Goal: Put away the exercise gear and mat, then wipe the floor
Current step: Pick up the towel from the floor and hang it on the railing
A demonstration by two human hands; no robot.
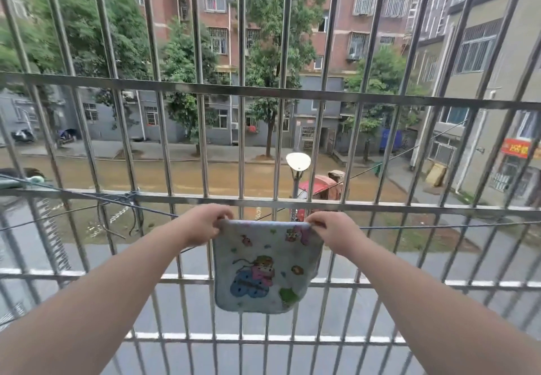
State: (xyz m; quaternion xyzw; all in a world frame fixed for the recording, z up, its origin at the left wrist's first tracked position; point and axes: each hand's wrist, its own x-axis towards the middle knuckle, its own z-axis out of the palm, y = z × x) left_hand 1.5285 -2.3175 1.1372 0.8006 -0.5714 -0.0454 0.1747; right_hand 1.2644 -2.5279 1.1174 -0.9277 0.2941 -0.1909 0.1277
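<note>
A small pale blue cloth with a cartoon print hangs over a thin line stretched in front of the window bars. My left hand pinches the cloth's upper left corner. Its upper right corner is pinched by my right hand. Both arms reach forward from the bottom of the view. The cloth's lower edge hangs free. No exercise gear or mat is in view.
A steel window grille with vertical bars and horizontal rails fills the view just beyond the cloth. A knot of cord is tied to the rail at the left. Outside lie a street, trees and apartment blocks.
</note>
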